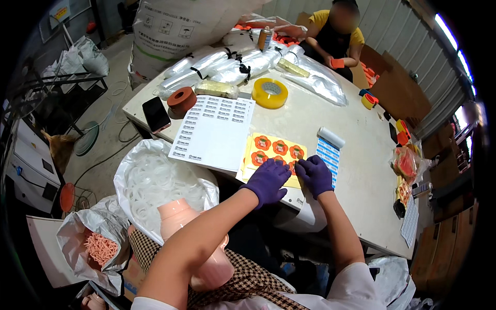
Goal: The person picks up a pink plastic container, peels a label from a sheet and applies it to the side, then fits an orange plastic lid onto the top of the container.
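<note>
Both my hands wear purple gloves and meet over a yellow sheet of red flower-shaped stickers (pixel 279 146) at the table's near edge. My left hand (pixel 268 183) lies across the sheet's lower part, fingers stretched out. At the sheet's right edge, my right hand (pixel 314 174) has its fingers bent together by a red sticker; whatever they pinch is hidden. Just beyond that hand lies a roll of blue-and-white labels (pixel 327 150). A pink plastic bottle (pixel 215 269) rests on my lap, partly covered by my left forearm.
White label sheets (pixel 213 135), yellow tape (pixel 269 93), brown tape (pixel 182 99) and a phone (pixel 156 114) lie on the table (pixel 361 206). Bagged clear plastic (pixel 315 77) fills its far side. A person (pixel 338 39) sits beyond. Sacks hold clear rings (pixel 160 188) and pink pieces (pixel 101 249).
</note>
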`<state>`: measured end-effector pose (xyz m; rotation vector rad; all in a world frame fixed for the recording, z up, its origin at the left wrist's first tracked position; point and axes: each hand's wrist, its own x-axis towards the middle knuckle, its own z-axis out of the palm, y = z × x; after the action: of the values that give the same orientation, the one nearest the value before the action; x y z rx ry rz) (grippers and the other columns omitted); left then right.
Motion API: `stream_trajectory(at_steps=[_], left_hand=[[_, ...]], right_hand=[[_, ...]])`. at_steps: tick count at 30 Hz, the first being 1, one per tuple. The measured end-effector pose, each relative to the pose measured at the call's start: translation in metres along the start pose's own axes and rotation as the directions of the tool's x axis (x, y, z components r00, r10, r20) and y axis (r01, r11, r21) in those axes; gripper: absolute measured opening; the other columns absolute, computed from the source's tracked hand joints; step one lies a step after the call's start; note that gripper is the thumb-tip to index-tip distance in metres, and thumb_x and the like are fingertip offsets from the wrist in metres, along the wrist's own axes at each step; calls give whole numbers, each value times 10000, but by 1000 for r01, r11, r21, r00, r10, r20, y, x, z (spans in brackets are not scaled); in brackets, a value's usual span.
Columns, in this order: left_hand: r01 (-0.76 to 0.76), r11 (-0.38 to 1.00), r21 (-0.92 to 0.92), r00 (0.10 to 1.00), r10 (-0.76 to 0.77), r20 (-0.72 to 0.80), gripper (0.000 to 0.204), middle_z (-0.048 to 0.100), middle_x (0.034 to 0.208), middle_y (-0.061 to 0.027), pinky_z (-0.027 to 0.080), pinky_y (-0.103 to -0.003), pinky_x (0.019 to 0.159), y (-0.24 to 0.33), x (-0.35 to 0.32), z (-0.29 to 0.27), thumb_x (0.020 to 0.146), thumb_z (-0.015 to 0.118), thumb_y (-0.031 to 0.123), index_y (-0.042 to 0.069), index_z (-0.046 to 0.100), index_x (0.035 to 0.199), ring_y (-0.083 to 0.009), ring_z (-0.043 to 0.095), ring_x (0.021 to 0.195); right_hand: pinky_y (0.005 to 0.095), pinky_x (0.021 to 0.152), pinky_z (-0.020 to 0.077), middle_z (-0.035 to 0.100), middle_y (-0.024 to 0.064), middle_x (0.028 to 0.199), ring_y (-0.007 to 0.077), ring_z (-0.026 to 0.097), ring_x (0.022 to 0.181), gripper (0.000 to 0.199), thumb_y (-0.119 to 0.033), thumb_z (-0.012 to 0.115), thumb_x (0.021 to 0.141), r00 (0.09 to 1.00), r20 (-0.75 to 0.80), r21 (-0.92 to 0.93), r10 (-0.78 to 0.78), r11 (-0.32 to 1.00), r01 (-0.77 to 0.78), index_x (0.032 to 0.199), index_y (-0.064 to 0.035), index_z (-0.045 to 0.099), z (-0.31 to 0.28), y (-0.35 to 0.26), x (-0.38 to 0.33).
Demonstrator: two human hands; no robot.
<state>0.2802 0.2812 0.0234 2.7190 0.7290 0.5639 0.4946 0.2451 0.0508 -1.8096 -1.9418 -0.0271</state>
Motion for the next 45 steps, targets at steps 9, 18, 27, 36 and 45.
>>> stream_trajectory(at_steps=[9, 18, 27, 36, 45], left_hand=[[1, 1000, -13, 1000, -1, 22, 580, 528, 1402, -194, 260, -488, 1179, 0, 3, -3, 839, 639, 316, 44, 554, 1345, -367, 422, 1365], [26, 1000, 1, 992, -26, 126, 601, 466, 1473, -175, 208, -478, 1204, 1, 3, -6, 881, 601, 354, 58, 513, 1396, -339, 369, 1414], [14, 1000, -18, 999, -14, 46, 585, 497, 1430, -221, 238, -489, 1189, -3, 0, 3, 863, 618, 339, 58, 547, 1371, -365, 399, 1387], [49, 999, 9, 984, -49, 170, 612, 439, 1495, -186, 199, -476, 1208, 1, 1, -11, 897, 595, 371, 73, 495, 1421, -351, 347, 1428], [27, 1000, -11, 990, -25, 136, 594, 451, 1483, -175, 212, -477, 1200, 2, 5, -3, 891, 606, 352, 58, 506, 1397, -359, 353, 1417]], right_hand=[[377, 627, 530, 644, 46, 861, 243, 647, 769, 188, -345, 697, 869, 991, -130, -65, 10, 998, -19, 964, -195, 760, 14, 1, 5], [388, 657, 536, 647, 64, 851, 254, 661, 786, 220, -375, 682, 870, 996, 47, -44, 73, 997, -71, 946, -187, 768, 1, -7, 12], [406, 750, 529, 630, 115, 964, 289, 645, 880, 629, -398, 642, 901, 977, 121, -59, 176, 984, -170, 1472, -208, 458, 8, -7, 12], [389, 760, 516, 627, 140, 960, 295, 645, 874, 492, -391, 625, 908, 958, 199, 20, 207, 976, -215, 1357, -192, 610, 2, -7, 16], [250, 550, 407, 529, -50, 716, 82, 504, 634, 349, -332, 654, 939, 774, 354, 740, 525, 348, -575, 1227, -140, 697, -35, 55, 59]])
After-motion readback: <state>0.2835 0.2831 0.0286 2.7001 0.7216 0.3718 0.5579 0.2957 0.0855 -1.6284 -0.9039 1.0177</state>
